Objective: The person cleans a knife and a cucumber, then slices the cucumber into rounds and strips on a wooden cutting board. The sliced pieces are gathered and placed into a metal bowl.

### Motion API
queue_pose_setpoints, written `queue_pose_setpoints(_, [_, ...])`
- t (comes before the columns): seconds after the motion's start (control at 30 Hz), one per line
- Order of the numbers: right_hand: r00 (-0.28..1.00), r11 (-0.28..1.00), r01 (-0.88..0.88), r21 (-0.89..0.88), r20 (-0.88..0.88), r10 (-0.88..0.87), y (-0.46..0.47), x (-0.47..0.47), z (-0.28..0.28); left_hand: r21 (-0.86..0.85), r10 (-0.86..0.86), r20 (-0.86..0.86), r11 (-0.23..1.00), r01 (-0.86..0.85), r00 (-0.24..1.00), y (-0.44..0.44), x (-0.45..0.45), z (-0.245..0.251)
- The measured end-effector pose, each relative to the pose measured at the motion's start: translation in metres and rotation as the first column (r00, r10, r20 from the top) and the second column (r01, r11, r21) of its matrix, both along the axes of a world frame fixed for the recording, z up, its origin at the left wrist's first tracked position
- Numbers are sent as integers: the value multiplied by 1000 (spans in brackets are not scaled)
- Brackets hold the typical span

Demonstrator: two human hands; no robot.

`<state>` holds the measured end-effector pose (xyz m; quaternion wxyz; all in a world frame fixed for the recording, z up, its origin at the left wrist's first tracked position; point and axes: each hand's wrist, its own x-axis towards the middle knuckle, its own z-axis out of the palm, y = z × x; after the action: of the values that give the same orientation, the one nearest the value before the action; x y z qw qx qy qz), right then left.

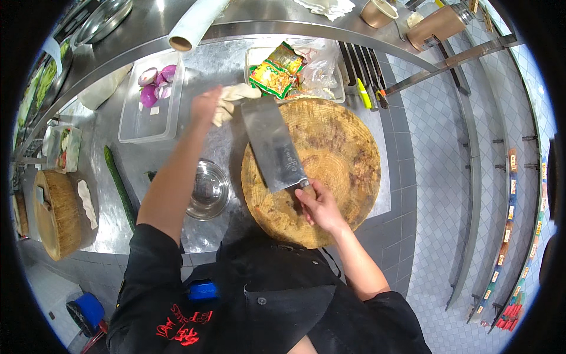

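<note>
My right hand [323,205] grips the wooden handle of a cleaver [274,146]. The broad steel blade lies across the left part of a round wooden chopping block [349,155], its far end past the block's edge. My left hand [205,104], slightly blurred, holds a bunched white cloth [232,97] at the block's far left. A clear plastic tub [148,128] with peeled purple onions [150,95] stands left of this hand. Partly behind my left forearm sits a round steel bowl [210,190]. A cucumber [119,186] lies farther left on the steel table.
Behind the block, a tub [339,95] holds food packets [274,77] and plastic bags, beside several knives [362,71]. A steel shelf [283,28] crosses above, bearing a plastic-wrap roll [194,26] and a flask [440,26]. Another wooden block [66,217] stands far left.
</note>
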<state>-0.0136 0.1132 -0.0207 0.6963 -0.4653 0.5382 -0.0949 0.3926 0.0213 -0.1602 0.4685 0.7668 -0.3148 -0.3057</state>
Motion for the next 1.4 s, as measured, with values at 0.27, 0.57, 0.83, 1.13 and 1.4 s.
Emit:
queue_pose_setpoints(0.27, [953, 435, -301, -849, -251, 170, -7, 6, -1, -452, -42, -800, 698, -555, 599, 76, 58, 49])
queue_pose_setpoints(0.57, [919, 296, -395, -870, -376, 119, 5, 18, -40, -489, -5, -158, 869, -74, 987, 81, -127, 114])
queue_pose_setpoints(0.83, [909, 213, -415, -885, -414, 51, 13, 24, -48, 549, -727, 583, 681, 484, 362, 56, -174, 95])
queue_pose_setpoints(1.13, [903, 172, -430, -886, -421, 88, 8, 38, -38, 335, -366, 53, 883, 329, 929, -10, -34, 39])
queue_pose_setpoints(1.4, [772, 409, -613, -676, -623, 128, -12, 58, -18, 151, 222, 6, 964, -221, 975, -8, 17, 25])
